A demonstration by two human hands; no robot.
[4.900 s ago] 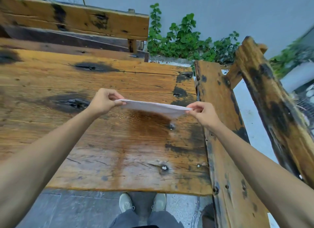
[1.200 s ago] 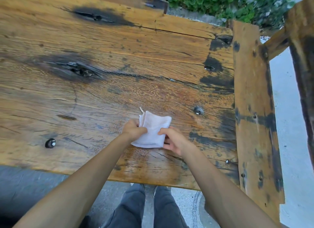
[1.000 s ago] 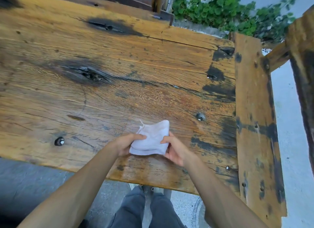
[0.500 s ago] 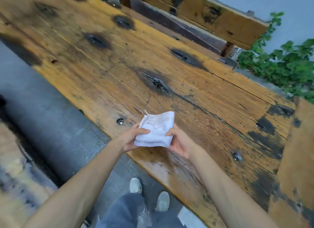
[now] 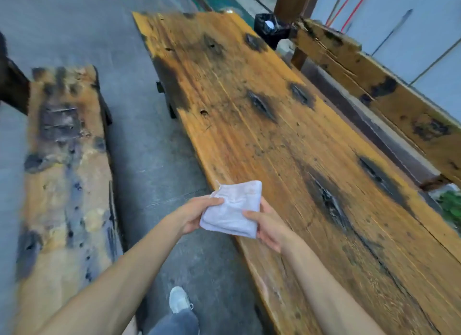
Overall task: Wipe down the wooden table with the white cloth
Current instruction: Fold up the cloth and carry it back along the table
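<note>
A: What is cut off or hard to make out nearest the camera?

B: Both forearms are cropped by the lower edge. Only one pale grey shoe (image 5: 179, 299) is seen on the grey paved floor (image 5: 139, 145); the other is hidden. The weathered wooden bench (image 5: 67, 165) on the left is smeared by motion blur.

A: How is the cloth held?

B: The folded white fabric cloth (image 5: 232, 210) is gripped at its left edge by the left hand (image 5: 197, 213), fingers closed over it, and at its right edge by the right hand (image 5: 265, 226), thumb pressed on top. It is held just above the near edge of the long orange-brown wooden table (image 5: 287, 135); whether the wood is touched cannot be told.

A: And farther off?

B: A worn wooden backrest plank (image 5: 374, 85) is seen beyond the table, and a black bin (image 5: 270, 28), its contents unclear.

A: What differs from half a second ago?

B: The view has been swung left, so the table is now seen lengthwise; the green plants are nearly out of frame. The two-handed grip is unchanged.
</note>
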